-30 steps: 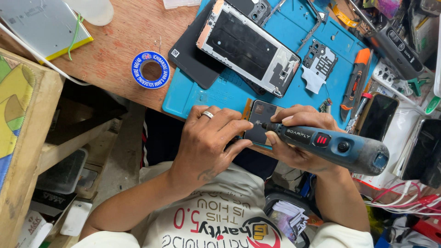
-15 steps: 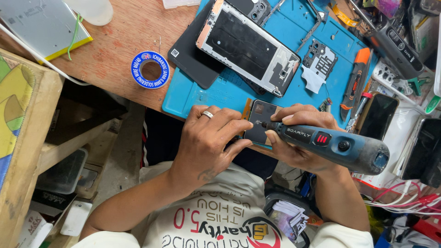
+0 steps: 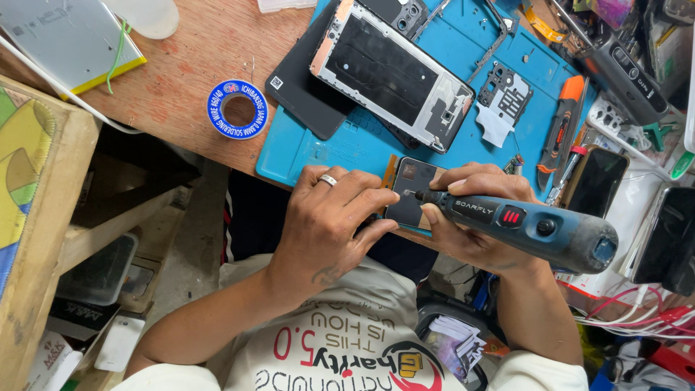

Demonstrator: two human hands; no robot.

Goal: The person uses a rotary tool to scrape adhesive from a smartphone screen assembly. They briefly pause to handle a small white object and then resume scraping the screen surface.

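My left hand (image 3: 329, 221), with a ring on one finger, presses down on a small dark phone part (image 3: 410, 192) at the near edge of the blue work mat (image 3: 304, 148). My right hand (image 3: 478, 224) grips a blue-grey rotary tool (image 3: 536, 228), and its thin bit touches the top of that part. Both hands sit close together over the table's front edge.
An opened phone frame (image 3: 391, 72) lies on a black back cover (image 3: 304, 90) on the mat. A blue solder spool (image 3: 237, 108) sits on the wooden table. An orange utility knife (image 3: 561, 127), dark phones (image 3: 597, 181) and cables crowd the right side.
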